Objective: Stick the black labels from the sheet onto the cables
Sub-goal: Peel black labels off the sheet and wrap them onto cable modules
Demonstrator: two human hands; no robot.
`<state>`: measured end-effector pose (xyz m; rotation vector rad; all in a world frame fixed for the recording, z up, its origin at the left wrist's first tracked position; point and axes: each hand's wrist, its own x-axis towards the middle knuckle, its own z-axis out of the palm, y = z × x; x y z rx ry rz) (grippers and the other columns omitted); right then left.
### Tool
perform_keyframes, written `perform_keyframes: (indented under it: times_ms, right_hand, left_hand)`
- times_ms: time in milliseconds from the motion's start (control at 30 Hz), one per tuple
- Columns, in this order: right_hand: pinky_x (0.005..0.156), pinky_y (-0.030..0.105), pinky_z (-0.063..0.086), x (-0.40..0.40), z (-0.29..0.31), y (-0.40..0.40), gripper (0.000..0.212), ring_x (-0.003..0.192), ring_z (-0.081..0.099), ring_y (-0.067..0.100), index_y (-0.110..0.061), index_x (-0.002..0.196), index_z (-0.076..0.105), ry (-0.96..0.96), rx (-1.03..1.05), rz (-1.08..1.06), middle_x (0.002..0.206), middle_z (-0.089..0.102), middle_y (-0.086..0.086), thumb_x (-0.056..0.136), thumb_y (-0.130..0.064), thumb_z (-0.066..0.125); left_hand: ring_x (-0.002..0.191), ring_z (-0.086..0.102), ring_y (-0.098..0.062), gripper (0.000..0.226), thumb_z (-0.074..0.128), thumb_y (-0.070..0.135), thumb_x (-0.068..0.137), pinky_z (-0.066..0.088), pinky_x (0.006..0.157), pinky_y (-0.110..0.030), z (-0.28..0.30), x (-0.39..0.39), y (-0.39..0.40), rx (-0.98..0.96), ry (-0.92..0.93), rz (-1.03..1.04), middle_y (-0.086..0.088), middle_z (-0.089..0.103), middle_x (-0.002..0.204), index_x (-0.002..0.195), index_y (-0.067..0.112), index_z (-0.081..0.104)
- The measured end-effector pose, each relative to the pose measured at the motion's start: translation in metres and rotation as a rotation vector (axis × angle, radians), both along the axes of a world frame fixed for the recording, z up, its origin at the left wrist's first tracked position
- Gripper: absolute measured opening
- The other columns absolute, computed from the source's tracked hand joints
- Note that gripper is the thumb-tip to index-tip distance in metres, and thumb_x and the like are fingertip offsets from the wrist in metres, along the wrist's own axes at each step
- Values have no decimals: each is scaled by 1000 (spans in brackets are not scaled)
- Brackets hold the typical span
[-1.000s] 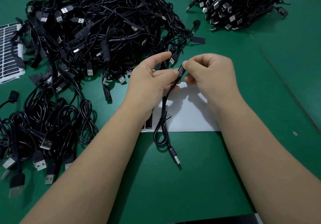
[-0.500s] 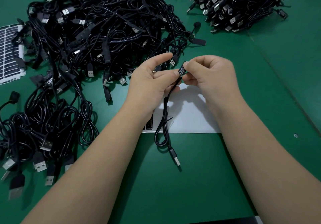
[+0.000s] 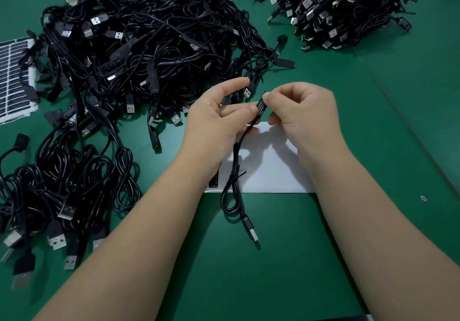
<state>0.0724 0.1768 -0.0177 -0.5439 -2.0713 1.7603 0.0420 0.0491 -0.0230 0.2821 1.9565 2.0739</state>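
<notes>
Two bare forearms reach in from the bottom of the frame over the green felt desk. At lower centre lies the silver USB plug of the thin black bundled cable, its tied loop hanging just above that plug and crossing the near edge of the white label backing sheet. A couple of black labels show at that sheet's lower left corner, by the left wrist. Up at centre frame, the left hand pinches the cable's upper end between thumb and finger, index finger raised. The right hand has its grip pressed together on the black printed label, thumb and forefinger curled round it where it wraps the cable. Lower left: a loose spread of black USB cables. Beyond, upper left of centre, a big tangled heap of black cables. Far left edge, a second sheet of black labels. Upper right, a tighter stack of bundled cables, plugs facing out.
</notes>
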Motion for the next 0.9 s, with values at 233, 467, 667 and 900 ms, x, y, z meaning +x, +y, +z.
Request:
perform_keyframes:
  times_ms: [233, 467, 667, 900]
  right_hand:
    - [45, 13, 39, 0, -1, 0, 13, 42, 53, 1, -15, 68, 64, -12, 49, -5, 49, 58, -10, 80, -13, 68]
    - [43, 12, 39, 0, -3, 1, 12, 39, 52, 0, -15, 68, 63, -54, 29, -2, 46, 58, -12, 78, -15, 70]
    - [42, 17, 40, 0, -2, 5, 32, 41, 55, 5, -18, 67, 49, -86, 6, -38, 47, 56, -8, 75, -28, 78]
    - [50, 21, 44, -4, 3, 8, 20, 43, 51, 8, -18, 83, 64, -79, -319, -41, 60, 65, -6, 95, -30, 54]
  left_hand:
    - [79, 66, -20, 36, 69, 2, 85, 57, 82, -39, -2, 0, 1, 1, 9, 7, -3, 74, 75, 109, 28, 63]
    - [81, 64, -25, 38, 68, 2, 85, 57, 84, -34, -4, -2, 0, -2, 17, -2, -19, 72, 87, 113, 26, 62]
    - [87, 70, -27, 38, 67, 4, 86, 57, 85, -39, -5, -4, -1, 14, -7, 3, -14, 74, 87, 113, 30, 60]
    - [76, 71, -13, 44, 65, 3, 88, 59, 74, -30, -4, -8, 0, 67, -76, 10, -1, 74, 77, 126, 21, 54]
